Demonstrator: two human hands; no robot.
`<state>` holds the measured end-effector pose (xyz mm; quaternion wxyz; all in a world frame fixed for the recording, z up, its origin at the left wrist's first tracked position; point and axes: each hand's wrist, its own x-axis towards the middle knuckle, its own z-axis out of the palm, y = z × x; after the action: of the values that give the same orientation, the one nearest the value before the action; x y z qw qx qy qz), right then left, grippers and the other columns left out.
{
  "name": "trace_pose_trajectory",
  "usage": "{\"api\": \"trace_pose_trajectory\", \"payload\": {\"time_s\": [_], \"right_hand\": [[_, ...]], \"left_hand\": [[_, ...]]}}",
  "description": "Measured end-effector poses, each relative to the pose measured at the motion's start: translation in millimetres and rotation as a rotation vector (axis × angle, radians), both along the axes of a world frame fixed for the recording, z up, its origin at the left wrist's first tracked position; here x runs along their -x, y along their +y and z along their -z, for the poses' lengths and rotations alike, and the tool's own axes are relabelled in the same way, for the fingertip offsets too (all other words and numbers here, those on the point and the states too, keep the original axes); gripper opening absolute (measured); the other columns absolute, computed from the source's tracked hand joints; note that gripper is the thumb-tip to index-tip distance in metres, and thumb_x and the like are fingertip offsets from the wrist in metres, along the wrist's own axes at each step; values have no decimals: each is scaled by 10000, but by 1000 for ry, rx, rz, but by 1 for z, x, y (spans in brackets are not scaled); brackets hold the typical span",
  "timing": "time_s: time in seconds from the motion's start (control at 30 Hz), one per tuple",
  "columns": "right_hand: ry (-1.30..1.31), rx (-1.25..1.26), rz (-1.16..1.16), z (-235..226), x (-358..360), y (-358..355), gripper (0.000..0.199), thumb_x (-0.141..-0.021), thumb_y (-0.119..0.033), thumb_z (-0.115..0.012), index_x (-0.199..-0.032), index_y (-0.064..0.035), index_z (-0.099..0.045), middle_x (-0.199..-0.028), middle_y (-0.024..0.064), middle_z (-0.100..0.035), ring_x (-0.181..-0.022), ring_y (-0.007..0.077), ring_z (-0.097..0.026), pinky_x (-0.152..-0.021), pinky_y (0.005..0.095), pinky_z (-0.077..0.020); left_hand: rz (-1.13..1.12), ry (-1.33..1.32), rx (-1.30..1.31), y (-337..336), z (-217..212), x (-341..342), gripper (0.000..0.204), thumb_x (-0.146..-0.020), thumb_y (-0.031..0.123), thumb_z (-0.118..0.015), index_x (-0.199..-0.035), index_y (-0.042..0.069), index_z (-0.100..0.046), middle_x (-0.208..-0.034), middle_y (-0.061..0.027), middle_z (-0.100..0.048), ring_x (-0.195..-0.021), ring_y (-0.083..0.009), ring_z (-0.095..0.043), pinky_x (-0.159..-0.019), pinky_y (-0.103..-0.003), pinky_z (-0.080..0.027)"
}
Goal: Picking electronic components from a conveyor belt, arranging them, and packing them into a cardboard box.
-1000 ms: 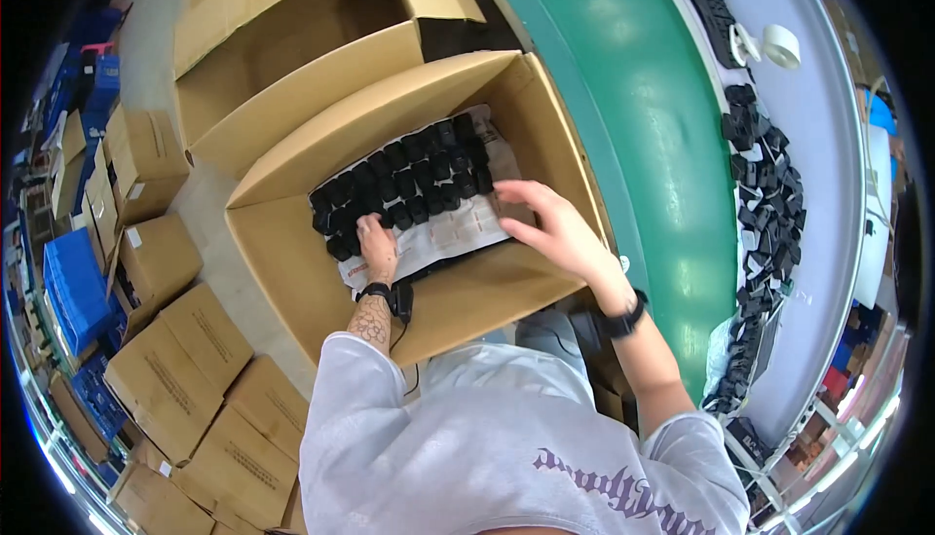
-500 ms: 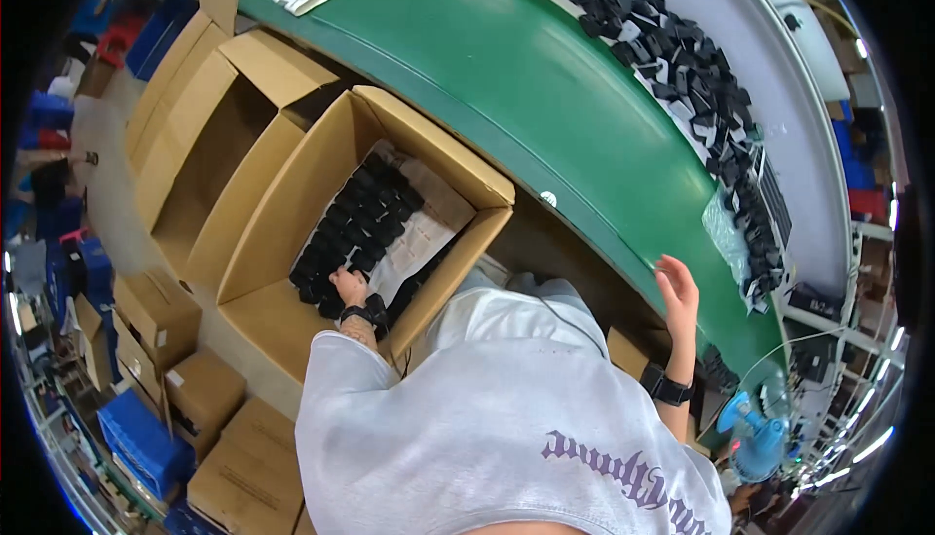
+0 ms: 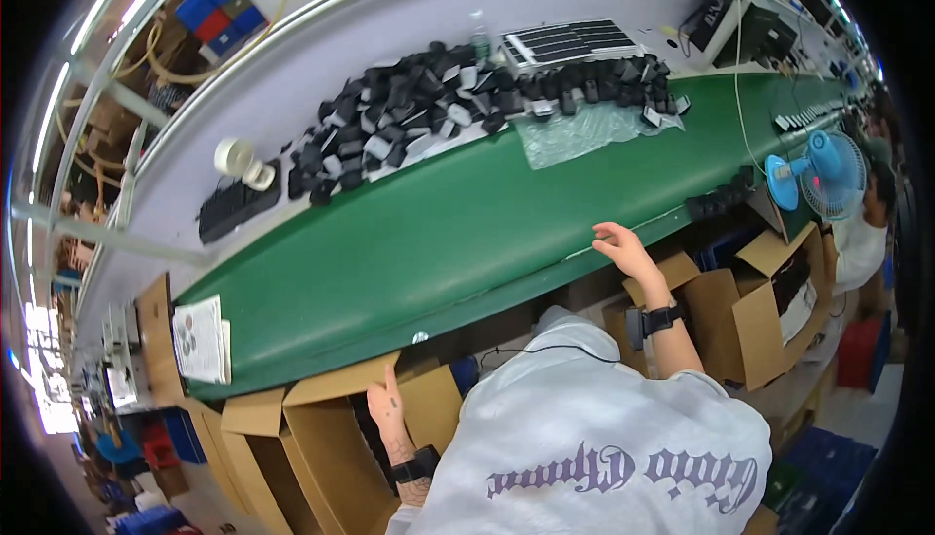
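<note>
Green table (image 3: 419,262): long, smooth and glossy, running the width of the view in a curve, with a pale ledge (image 3: 292,111) behind it and a crowded workroom beyond. Cardboard box (image 3: 333,457): the one nearest the left hand, placed on the near side of the table's front edge, toward the left; mouth upward, one side along that edge, another running toward the lower border, where the view cuts it off; which is its long axis cannot be told. Second box (image 3: 255,413): open, just left of the first. Third box (image 3: 758,335): open, flaps raised, on the right. Heap of black pieces (image 3: 419,97): along the back of the table, long axis left to right, single pieces pointing every way. Blue fan (image 3: 828,167): at the right end, near another person (image 3: 861,255) in a white shirt. Clear plastic sheet (image 3: 570,141): crumpled, just in front of the heap. Papers (image 3: 200,342): flat, left end. Left hand (image 3: 387,406): at the box mouth, one digit upright, the others unclear; whether they grasp the cardboard cannot be told. Right hand (image 3: 625,249): against the table's front edge, fingers loosely bent and partly spread, released. Wrist straps (image 3: 661,320): black, one per arm.
</note>
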<state>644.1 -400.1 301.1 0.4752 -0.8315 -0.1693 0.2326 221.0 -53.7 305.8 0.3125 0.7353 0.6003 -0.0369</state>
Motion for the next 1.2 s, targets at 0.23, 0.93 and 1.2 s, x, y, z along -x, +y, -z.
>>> {"api": "trace_pose_trajectory", "payload": {"time_s": [0.23, 0.93, 1.2], "right_hand": [[-217, 138, 81, 62, -175, 21, 647, -790, -240, -782, -1348, -48, -516, -1215, 186, -597, -1092, 328, -595, -943, 421, -500], [-645, 308, -523, 97, -447, 209, 877, -619, -502, -807, -1378, -177, -511, -1175, 175, -641, -1151, 409, -562, -886, 562, -507], [-467, 296, -731, 69, -445, 220, 758, -644, -408, -792, -1273, -91, -511, -963, 185, -701, -914, 405, -674, -797, 481, -560]], "left_hand": [[-171, 633, -235, -64, 18, -53, 1067, -853, 486, -701, -1523, -101, -113, -1523, -415, -177, -1403, -516, -276, -1047, -582, -405], [1028, -224, -415, 2, 80, -759, 762, -708, 250, -731, -1404, 74, -476, -1422, -290, -423, -1258, -473, -461, -1035, -507, -445], [1209, 103, -146, 46, 104, -779, 836, -566, 435, -836, -1281, 93, -569, -1423, -343, -399, -1047, -496, -620, -856, -547, -548]]}}
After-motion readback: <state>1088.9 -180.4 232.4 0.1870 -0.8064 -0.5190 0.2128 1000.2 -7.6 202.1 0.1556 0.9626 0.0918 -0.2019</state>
